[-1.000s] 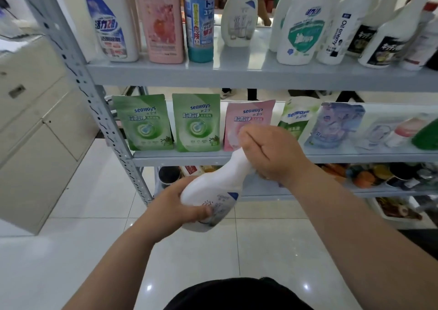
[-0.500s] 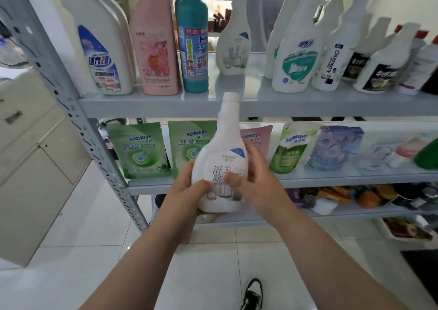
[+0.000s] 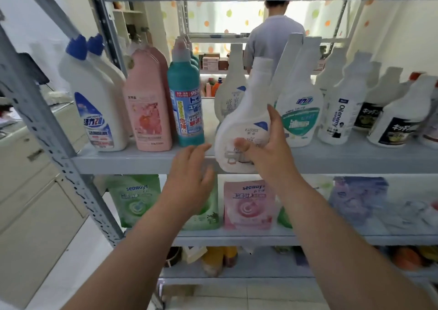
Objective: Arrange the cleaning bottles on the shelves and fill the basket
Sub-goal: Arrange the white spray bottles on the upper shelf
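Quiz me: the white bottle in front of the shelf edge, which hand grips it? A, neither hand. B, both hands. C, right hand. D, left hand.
C: the right hand curls thumb and fingers round the white bottle, while the left hand is open beside it.

This is looking like a shop or stockroom: grey slotted-steel shelving (image 3: 130, 165) is carrying front-facing rows of cleaning bottles (image 3: 299, 110) and seaways refill pouches (image 3: 246, 205), with more stocked shelves (image 3: 213, 61) standing behind.
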A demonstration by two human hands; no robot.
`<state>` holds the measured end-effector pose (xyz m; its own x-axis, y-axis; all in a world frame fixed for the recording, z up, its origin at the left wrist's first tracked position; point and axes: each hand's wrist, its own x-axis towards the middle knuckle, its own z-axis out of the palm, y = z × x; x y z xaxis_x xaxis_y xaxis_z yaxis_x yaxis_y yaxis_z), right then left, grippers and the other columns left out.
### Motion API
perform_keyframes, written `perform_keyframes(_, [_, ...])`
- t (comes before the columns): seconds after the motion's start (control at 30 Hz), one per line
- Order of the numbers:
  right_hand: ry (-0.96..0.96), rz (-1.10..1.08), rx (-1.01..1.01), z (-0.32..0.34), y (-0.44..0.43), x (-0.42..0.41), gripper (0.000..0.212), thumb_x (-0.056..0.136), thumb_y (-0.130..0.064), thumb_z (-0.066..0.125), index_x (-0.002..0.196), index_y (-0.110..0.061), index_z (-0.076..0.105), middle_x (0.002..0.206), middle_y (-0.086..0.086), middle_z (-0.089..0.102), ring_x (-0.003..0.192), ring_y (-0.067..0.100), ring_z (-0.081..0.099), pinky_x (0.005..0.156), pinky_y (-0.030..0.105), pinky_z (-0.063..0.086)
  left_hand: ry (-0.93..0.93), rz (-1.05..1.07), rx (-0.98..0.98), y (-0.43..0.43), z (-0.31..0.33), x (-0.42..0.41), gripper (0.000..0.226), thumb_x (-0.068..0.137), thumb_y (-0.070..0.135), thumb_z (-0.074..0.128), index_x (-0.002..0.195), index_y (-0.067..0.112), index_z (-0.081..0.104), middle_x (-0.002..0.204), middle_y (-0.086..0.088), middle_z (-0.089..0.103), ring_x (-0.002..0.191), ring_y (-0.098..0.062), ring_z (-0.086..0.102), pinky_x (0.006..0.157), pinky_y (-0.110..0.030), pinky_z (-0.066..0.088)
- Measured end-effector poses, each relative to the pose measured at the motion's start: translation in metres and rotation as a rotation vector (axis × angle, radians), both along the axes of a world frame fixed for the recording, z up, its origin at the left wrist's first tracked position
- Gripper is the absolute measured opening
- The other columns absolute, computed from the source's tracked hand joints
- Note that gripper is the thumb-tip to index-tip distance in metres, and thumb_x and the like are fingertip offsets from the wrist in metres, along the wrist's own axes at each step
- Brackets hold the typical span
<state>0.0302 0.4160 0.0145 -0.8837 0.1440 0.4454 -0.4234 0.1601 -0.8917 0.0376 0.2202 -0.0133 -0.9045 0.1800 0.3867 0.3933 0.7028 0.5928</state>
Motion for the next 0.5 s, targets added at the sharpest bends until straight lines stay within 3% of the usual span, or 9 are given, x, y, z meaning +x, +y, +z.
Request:
perform_keyframes(0.1, [0.021, -0.012, 0.079, 0.004, 0.006, -0.032, 0.087, 0.078, -0.018, 0.088, 0.131, -0.064, 0.037, 0.113, -0.036, 0.061, 0.107, -0.005, 0.064, 0.085, 0.019, 0.057, 0.102, 0.078, -0.444, 0.000, -0.015, -0.014, 0.060, 0.096, 0.039, 0.052, 0.152, 0.025, 0.038, 0.151, -0.004, 0.041, 0.142, -0.030, 0.031, 0.124, -0.057, 0.013])
perform_keyframes(0.2, [0.032, -0.032, 0.143, 0.007, 0.008, -0.057, 0.087, 0.077, -0.019, 0.088, 0.131, -0.061, 0.034, 0.112, -0.045, 0.056, 0.106, -0.015, 0.058, 0.079, 0.002, 0.048, 0.126, 0.100, -0.563, 0.005, -0.023, -0.019, 0.070, 0.087, 0.046, 0.059, 0.152, 0.023, 0.041, 0.148, -0.006, 0.044, 0.139, -0.039, 0.036, 0.121, -0.066, 0.012])
perform_keyframes(0.3, [0.000, -0.071, 0.160, 0.005, 0.008, -0.075, 0.087, 0.078, -0.023, 0.088, 0.132, -0.062, 0.032, 0.110, -0.050, 0.053, 0.102, -0.021, 0.055, 0.074, -0.001, 0.046, 0.177, 0.135, -0.593, 0.009, -0.031, -0.021, 0.078, 0.075, 0.043, 0.073, 0.146, 0.017, 0.053, 0.140, -0.013, 0.054, 0.131, -0.047, 0.046, 0.114, -0.075, 0.021])
perform_keyframes(0.37, [-0.023, -0.109, 0.193, 0.002, 0.008, -0.085, 0.086, 0.079, -0.030, 0.087, 0.138, -0.056, 0.031, 0.111, -0.048, 0.053, 0.102, -0.019, 0.056, 0.077, 0.006, 0.050, 0.209, 0.145, -0.597, 0.008, -0.037, -0.023, 0.083, 0.069, 0.044, 0.075, 0.144, 0.016, 0.054, 0.137, -0.013, 0.056, 0.129, -0.048, 0.049, 0.112, -0.076, 0.024])
perform_keyframes(0.5, [-0.066, -0.158, 0.295, -0.007, 0.011, -0.098, 0.089, 0.084, -0.041, 0.082, 0.153, -0.042, 0.025, 0.130, -0.020, 0.058, 0.117, 0.010, 0.059, 0.103, 0.045, 0.053, 0.287, 0.133, -0.573, 0.002, -0.050, -0.031, 0.086, 0.066, 0.045, 0.070, 0.145, 0.017, 0.051, 0.138, -0.013, 0.055, 0.129, -0.048, 0.047, 0.113, -0.075, 0.022])
